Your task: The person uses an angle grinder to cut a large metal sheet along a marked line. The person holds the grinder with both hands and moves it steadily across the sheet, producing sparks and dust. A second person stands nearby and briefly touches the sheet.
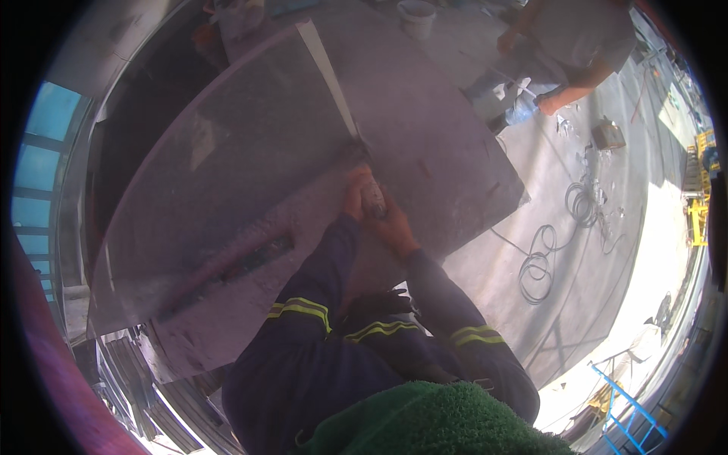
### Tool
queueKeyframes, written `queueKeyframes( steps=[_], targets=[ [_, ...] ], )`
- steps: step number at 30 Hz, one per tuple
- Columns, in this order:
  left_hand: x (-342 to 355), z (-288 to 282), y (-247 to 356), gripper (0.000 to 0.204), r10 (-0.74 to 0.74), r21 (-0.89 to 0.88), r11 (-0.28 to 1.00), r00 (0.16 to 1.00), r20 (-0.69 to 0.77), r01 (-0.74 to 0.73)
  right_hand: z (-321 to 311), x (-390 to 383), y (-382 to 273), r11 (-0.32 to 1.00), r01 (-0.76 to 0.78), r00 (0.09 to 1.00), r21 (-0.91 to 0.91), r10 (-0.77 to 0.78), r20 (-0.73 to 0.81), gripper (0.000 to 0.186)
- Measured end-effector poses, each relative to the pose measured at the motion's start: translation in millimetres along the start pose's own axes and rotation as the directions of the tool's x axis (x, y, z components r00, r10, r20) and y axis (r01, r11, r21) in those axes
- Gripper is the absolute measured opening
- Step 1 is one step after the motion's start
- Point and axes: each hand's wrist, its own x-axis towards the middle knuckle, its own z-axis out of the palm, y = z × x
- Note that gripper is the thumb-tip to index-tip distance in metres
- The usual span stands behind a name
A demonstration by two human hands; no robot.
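Note:
Both hands meet near the middle of the view around a stubby cylindrical hand tool (373, 199) with a pale, marked body. It looks like a small grinder, but its working end is hidden. My left hand (353, 194) wraps its left side, and my right hand (393, 226) closes round its rear right. Just beyond the tool, a pale strip (327, 76) edges a large dark sheet (220, 136) with a curved outline. That sheet lies over a broad dusty tabletop (432, 152). A long narrow slot (258, 254) shows to the left of my forearms.
At the far right, a person (580, 45) holds a clear plastic thing (522, 110). Coiled cable (536, 277) and a small cardboard box (609, 135) lie on the floor. A bucket (417, 17) stands at the back, a blue metal frame (629, 406) at the lower right.

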Motion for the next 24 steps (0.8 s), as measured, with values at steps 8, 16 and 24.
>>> queueKeyframes(
  steps=[8,16,24],
  targets=[
    [1,-12,-3,0.034,-0.104,0.018,0.994,0.994,0.034,0.103,1,-3,0,0.999,-0.029,1.0,-0.035,0.028,-0.01,0.111],
    [22,-32,-13,0.04,-0.089,-0.025,0.996,0.995,0.05,0.091,6,4,10,0.998,0.023,1.0,-0.05,-0.024,-0.014,0.112],
    [4,-12,-4,0.04,-0.038,-0.014,0.999,0.999,-0.007,0.038,6,6,12,0.999,0.028,0.999,-0.041,-0.029,-0.021,0.11]
  ],
)
